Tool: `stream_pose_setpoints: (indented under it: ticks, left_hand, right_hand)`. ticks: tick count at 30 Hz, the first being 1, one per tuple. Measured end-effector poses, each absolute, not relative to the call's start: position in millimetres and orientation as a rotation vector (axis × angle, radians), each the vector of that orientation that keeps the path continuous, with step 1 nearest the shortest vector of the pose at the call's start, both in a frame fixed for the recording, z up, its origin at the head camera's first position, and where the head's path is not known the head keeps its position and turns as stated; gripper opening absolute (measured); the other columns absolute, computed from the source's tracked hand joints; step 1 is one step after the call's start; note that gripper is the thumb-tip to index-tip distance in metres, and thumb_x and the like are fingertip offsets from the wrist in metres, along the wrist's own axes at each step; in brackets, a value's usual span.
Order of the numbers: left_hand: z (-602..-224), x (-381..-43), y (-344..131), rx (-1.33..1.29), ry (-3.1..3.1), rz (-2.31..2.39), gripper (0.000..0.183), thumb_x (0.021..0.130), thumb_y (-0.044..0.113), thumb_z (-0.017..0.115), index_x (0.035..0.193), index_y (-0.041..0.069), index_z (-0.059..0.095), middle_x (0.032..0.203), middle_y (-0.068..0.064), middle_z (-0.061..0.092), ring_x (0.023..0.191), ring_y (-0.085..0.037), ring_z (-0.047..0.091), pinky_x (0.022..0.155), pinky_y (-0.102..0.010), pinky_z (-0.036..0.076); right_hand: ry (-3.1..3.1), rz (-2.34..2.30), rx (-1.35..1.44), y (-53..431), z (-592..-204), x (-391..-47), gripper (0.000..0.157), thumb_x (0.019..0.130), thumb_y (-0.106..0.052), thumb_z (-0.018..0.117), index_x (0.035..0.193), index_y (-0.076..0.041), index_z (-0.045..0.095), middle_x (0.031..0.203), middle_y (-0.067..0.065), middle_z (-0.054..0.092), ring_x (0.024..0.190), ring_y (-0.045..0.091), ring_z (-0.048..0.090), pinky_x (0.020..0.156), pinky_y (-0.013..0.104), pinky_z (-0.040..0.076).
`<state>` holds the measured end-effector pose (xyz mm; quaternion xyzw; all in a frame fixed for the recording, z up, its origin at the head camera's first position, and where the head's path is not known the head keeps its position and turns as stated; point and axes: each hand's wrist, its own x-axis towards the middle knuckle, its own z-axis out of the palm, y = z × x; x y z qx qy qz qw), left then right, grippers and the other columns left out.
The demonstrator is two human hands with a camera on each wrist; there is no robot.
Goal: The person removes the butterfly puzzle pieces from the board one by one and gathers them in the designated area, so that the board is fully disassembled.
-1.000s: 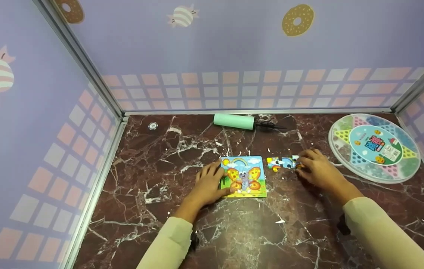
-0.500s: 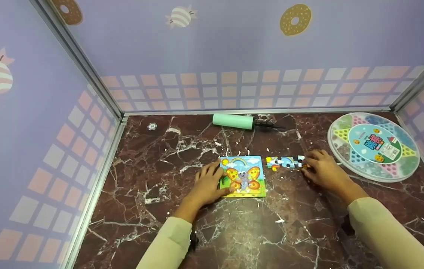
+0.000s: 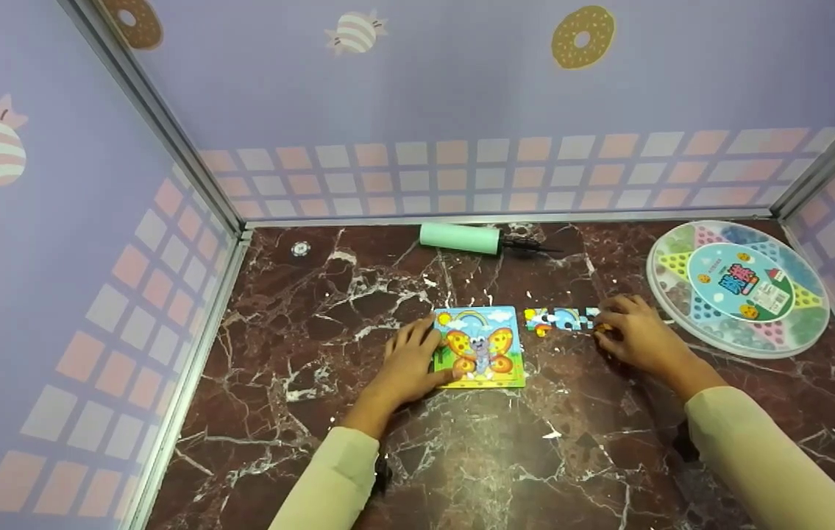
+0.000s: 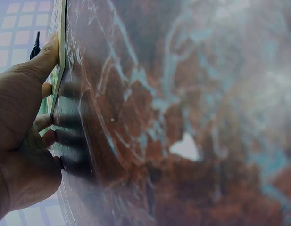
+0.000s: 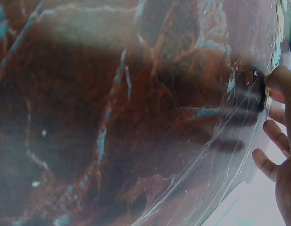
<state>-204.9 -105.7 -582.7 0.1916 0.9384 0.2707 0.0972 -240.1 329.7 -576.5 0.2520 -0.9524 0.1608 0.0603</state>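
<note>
A square butterfly puzzle [image 3: 487, 342] lies flat on the dark marbled table. My left hand [image 3: 410, 361] holds it at its lower left, the thumb over the near edge and the fingers along the left side; the left wrist view shows the thumb against the puzzle board's edge [image 4: 62, 44]. To the right of the board, loose puzzle pieces [image 3: 566, 319] lie in a short row. At the row's right end, my right hand [image 3: 641, 335] pinches a puzzle piece [image 3: 602, 327] between thumb and fingers, low at the table; most of that piece is hidden.
A round Chinese checkers box [image 3: 737, 291] stands beyond my right hand. Near the back wall lie a mint-green hand pump [image 3: 461, 238] with a black end and a small round white token [image 3: 301, 249]. Patterned purple panels [image 3: 417, 88] enclose the table.
My right hand has shifted slightly right along the row, uncovering more of the piece beside it, then stayed about in place. The left hand and the board have not moved.
</note>
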Motion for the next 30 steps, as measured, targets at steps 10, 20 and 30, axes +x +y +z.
stream_pose_setpoints:
  ticks: [10, 20, 30]
  left_hand:
    - [-582.6, -205.2, -105.0, 0.568, 2.782, 0.787, 0.056, 0.101, 0.054, 0.076, 0.136, 0.013, 0.062, 0.182, -0.019, 0.028, 0.164, -0.048, 0.029, 0.129, -0.078, 0.024]
    - [-585.3, -206.2, -105.9, 0.568, 2.776, 0.817, 0.056, 0.099, 0.056, 0.076, 0.134, 0.014, 0.063, 0.182, -0.018, 0.028, 0.164, -0.048, 0.029, 0.13, -0.077, 0.023]
    - [-585.1, -205.8, -104.8, 0.548, 2.788, 0.774, 0.055, 0.099, 0.057, 0.076, 0.133, 0.016, 0.062, 0.182, -0.015, 0.028, 0.164, -0.046, 0.029, 0.131, -0.075, 0.024]
  right_hand:
    - [-2.848, 0.524, 0.794, 330.2, -578.0, -241.5, 0.02, 0.091, -0.01, 0.085, 0.109, -0.002, 0.082, 0.131, 0.028, 0.071, 0.12, 0.051, 0.063, 0.102, 0.074, 0.052]
    - [-2.788, 0.548, 0.828, 329.2, -578.1, -240.8, 0.018, 0.089, -0.007, 0.085, 0.107, -0.002, 0.083, 0.127, 0.027, 0.072, 0.117, 0.052, 0.065, 0.099, 0.073, 0.054]
    - [-2.812, 0.548, 0.821, 330.8, -579.7, -241.1, 0.02, 0.092, -0.008, 0.085, 0.11, -0.002, 0.083, 0.129, 0.026, 0.072, 0.117, 0.05, 0.065, 0.102, 0.072, 0.054]
